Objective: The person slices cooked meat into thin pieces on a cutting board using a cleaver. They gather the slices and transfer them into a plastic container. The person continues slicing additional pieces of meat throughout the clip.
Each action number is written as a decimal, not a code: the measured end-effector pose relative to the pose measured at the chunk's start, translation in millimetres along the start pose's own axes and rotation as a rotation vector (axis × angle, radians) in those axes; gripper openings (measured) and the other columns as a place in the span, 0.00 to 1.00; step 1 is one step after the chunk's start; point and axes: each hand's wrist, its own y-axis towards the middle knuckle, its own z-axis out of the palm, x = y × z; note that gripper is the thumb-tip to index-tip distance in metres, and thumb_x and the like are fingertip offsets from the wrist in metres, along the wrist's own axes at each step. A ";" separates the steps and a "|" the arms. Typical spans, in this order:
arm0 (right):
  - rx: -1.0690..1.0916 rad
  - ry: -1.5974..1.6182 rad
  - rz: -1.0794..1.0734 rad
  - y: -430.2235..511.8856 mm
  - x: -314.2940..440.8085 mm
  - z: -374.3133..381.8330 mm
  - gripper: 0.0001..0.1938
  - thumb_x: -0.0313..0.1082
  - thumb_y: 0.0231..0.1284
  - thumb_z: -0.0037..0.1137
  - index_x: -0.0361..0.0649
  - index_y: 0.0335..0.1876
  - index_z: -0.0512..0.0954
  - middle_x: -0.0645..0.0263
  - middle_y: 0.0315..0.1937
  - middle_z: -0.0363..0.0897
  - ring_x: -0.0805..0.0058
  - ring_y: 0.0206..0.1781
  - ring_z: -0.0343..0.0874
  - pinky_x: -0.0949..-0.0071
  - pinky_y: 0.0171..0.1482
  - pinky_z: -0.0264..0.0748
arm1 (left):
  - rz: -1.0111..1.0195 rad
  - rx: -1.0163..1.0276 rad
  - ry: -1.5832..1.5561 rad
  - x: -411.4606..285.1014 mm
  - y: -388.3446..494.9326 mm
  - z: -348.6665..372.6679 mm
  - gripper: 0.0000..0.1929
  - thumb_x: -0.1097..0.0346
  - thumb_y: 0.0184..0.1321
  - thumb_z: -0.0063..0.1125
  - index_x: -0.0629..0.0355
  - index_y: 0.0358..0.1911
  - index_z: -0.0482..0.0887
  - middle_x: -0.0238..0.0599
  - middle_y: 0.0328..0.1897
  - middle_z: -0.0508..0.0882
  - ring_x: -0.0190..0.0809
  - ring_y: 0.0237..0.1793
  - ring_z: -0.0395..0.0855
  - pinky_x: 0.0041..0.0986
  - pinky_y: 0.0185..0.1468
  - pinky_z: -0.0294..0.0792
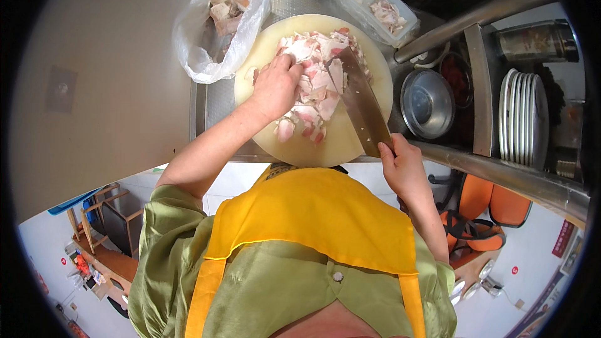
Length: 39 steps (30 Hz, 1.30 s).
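Note:
Sliced pale and pink meat [312, 98] is heaped on a round, cream-coloured cutting board [335, 143]. My left hand [278, 85] rests on the left side of the heap with its fingers bent; whether it grips a piece is hidden. In my right hand [403, 162] is the handle of a wide-bladed cleaver [366, 108]. The blade slants up and left across the right part of the board, its far end among the slices. A few bits of meat cling to the blade.
An open plastic bag [190, 51] with meat chunks stands at the back left. A bagged plastic tub [407, 26] of meat pieces sits at the back right. Metal bowls [427, 103], a steel rail [497, 166] and upright plates [523, 117] are at the right.

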 end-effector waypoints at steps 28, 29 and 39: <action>0.078 0.608 0.231 6.4 4.9 -2.9 0.07 0.28 0.76 0.51 0.32 0.48 0.76 0.70 0.27 0.75 0.85 0.18 0.70 0.80 0.20 0.65 | 0.025 -0.360 0.040 -30.3 65.6 1.0 0.23 0.61 0.56 0.67 0.65 0.53 0.84 0.57 0.56 0.80 0.60 0.57 0.79 0.43 0.58 0.74; 0.045 0.577 0.236 0.2 0.2 -7.6 0.07 0.28 0.76 0.51 0.32 0.49 0.76 0.70 0.27 0.74 0.86 0.18 0.70 0.80 0.20 0.65 | 0.033 -0.381 0.004 -22.8 65.7 2.7 0.22 0.60 0.57 0.67 0.65 0.53 0.84 0.55 0.55 0.80 0.58 0.57 0.78 0.44 0.59 0.74; 0.040 0.537 0.433 -38.9 -79.8 -23.2 0.05 0.29 0.76 0.53 0.35 0.44 0.77 0.71 0.23 0.72 0.84 0.16 0.69 0.79 0.19 0.65 | -0.420 0.074 -0.089 -15.6 -77.2 -53.5 0.27 0.51 0.55 0.73 0.64 0.52 0.83 0.52 0.51 0.83 0.57 0.46 0.86 0.42 0.48 0.80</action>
